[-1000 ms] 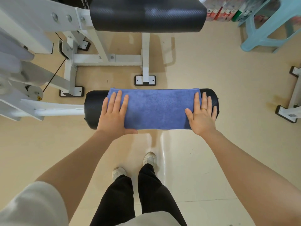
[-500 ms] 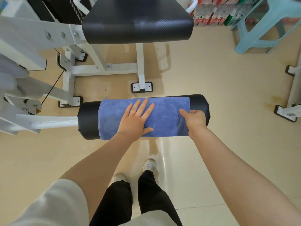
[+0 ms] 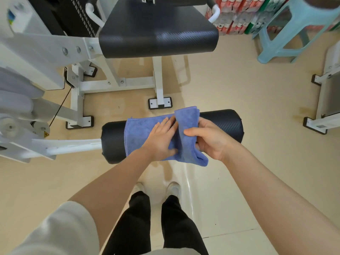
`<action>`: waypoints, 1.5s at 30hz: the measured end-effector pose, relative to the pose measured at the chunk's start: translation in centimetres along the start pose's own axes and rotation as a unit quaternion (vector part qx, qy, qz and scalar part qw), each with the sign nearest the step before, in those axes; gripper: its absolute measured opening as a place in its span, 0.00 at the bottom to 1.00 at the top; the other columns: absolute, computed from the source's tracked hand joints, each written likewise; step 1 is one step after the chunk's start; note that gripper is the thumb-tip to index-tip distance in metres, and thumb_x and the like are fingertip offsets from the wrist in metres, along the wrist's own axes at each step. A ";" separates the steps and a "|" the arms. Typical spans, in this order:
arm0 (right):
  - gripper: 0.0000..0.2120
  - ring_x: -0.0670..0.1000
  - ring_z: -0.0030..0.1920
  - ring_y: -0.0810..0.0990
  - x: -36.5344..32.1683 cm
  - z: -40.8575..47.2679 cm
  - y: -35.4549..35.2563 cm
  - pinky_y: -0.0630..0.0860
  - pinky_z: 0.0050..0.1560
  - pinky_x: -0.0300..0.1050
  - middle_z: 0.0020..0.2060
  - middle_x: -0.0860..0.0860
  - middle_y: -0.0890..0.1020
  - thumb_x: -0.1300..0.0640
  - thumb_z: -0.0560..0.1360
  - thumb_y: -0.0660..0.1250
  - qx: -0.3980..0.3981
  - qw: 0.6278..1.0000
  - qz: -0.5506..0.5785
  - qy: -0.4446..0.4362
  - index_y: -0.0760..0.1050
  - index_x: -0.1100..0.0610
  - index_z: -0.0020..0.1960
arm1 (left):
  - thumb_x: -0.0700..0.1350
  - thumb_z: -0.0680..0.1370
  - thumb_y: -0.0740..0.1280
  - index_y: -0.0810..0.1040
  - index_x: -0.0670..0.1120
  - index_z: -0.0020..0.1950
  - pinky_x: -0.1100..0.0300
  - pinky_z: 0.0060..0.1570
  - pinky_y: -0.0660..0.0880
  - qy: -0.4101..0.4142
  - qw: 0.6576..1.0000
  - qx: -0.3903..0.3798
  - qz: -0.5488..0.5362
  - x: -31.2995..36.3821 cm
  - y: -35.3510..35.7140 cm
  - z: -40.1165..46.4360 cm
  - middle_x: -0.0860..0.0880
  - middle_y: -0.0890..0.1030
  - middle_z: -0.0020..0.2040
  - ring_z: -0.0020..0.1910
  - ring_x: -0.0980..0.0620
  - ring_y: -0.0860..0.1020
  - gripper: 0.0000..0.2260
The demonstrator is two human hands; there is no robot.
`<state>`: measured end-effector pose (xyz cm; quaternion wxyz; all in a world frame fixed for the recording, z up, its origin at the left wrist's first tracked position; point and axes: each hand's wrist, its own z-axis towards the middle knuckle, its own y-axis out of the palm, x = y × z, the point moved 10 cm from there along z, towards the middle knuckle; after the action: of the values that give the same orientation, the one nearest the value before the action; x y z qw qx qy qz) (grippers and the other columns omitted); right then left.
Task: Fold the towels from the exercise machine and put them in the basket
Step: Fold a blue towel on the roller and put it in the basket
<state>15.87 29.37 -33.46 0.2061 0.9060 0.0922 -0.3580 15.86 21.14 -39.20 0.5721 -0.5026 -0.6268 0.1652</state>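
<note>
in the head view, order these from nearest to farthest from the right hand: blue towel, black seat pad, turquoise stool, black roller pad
From the right hand:
1. Blue towel: in its grip, folded end lifted.
2. Black roller pad: directly under and beside the hand.
3. Black seat pad: ahead, up and to the left.
4. Turquoise stool: far corner, ahead on the right.

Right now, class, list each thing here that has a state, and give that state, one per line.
blue towel: draped over roller pad, right end lifted, partly folded
left hand: flat, pressing towel
right hand: gripping lifted end
roller pad: horizontal, right end bare
seat pad: unoccupied
</note>
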 end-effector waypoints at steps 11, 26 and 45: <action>0.18 0.49 0.34 0.77 4.1 5.6 11.2 0.78 0.42 0.44 0.35 0.52 0.77 0.63 0.75 0.64 0.109 0.979 -0.170 -0.040 0.64 0.57 0.63 | 0.52 0.83 0.50 0.76 0.48 0.51 0.61 0.45 0.77 -0.251 0.784 0.104 -0.558 -10.0 -4.7 -8.9 0.47 0.82 0.46 0.41 0.53 0.81 0.17; 0.42 0.57 0.76 0.43 4.7 3.9 4.8 0.49 0.73 0.55 0.76 0.53 0.41 0.38 0.73 0.63 0.236 0.719 -0.652 -0.037 0.41 0.46 0.76 | 0.46 0.82 0.52 0.69 0.41 0.56 0.56 0.37 0.69 -0.300 0.908 0.111 -0.271 -12.7 -6.3 -7.6 0.47 0.76 0.41 0.42 0.46 0.73 0.11; 0.52 0.58 0.75 0.48 5.9 2.0 1.1 0.52 0.73 0.57 0.76 0.56 0.46 0.39 0.65 0.72 0.280 0.744 -0.602 0.068 0.46 0.56 0.76 | 0.67 0.62 0.72 0.35 0.41 0.75 0.53 0.74 0.40 -0.038 0.980 -0.041 0.193 -10.0 -3.5 -7.2 0.43 0.38 0.77 0.76 0.47 0.39 0.61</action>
<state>19.23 27.62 -38.49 -0.3225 0.7012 0.5279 -0.3544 19.13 8.80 -39.89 0.4841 -0.6306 -0.5452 0.2660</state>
